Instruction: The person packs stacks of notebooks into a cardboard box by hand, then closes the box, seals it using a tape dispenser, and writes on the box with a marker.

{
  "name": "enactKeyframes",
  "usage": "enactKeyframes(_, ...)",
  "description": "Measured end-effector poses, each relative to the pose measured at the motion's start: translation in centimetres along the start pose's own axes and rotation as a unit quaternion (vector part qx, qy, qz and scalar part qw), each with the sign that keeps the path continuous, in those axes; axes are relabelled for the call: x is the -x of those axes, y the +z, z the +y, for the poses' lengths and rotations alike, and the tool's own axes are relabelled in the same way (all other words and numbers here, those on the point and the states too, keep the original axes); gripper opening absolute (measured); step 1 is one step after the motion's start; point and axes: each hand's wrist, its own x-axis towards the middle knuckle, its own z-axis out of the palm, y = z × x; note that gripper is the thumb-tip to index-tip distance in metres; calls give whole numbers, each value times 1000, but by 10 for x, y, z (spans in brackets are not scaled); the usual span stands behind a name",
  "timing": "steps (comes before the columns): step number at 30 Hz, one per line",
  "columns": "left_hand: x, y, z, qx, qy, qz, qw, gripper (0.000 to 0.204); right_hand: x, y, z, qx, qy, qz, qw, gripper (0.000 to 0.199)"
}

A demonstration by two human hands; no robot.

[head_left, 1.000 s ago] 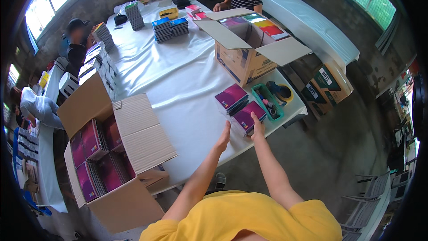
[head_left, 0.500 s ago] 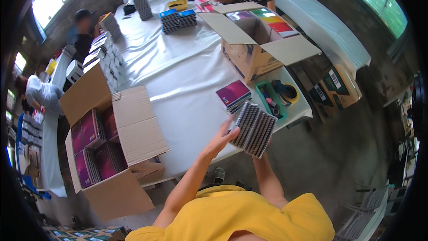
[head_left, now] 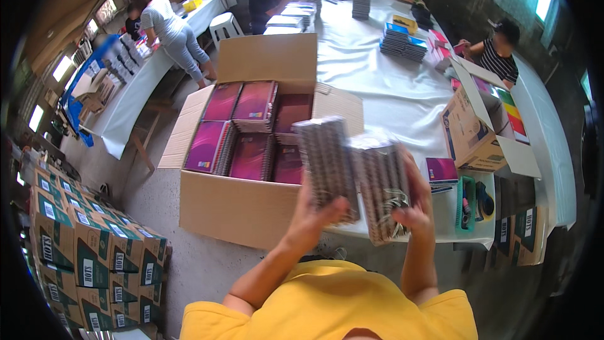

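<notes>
1. The left hand [head_left: 314, 211] and right hand [head_left: 412, 204] each gripped a notebook stack [head_left: 355, 173], fingers closed around it, above the box [head_left: 245, 208] beside the desk [head_left: 377, 82] edge.
2. The splayed stacks could slip and fall to the floor.

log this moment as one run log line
left hand: holds spiral notebook stack | right hand: holds second spiral notebook stack | below: open cardboard box of magenta notebooks
</notes>
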Motion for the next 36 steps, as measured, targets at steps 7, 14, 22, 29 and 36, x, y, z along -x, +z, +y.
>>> enactKeyframes(7,41,-142,85,194,253,172,932,57,-182,111,10,381,234,-357,820,71)
enactKeyframes(14,56,-239,133,171,321,200,910,62,-198,232,78,727,284,-331,530,61)
enactKeyframes(22,25,-261,134,266,222,91,934,51,-114,206,106,647,256,-259,670,76)
enactKeyframes(29,-60,-254,154,-427,155,-296,840,76,-129,245,41,-58,72,54,994,57)
enactKeyframes(36,-163,-267,132,-789,116,-181,576,97,-177,148,91,540,164,18,825,62)
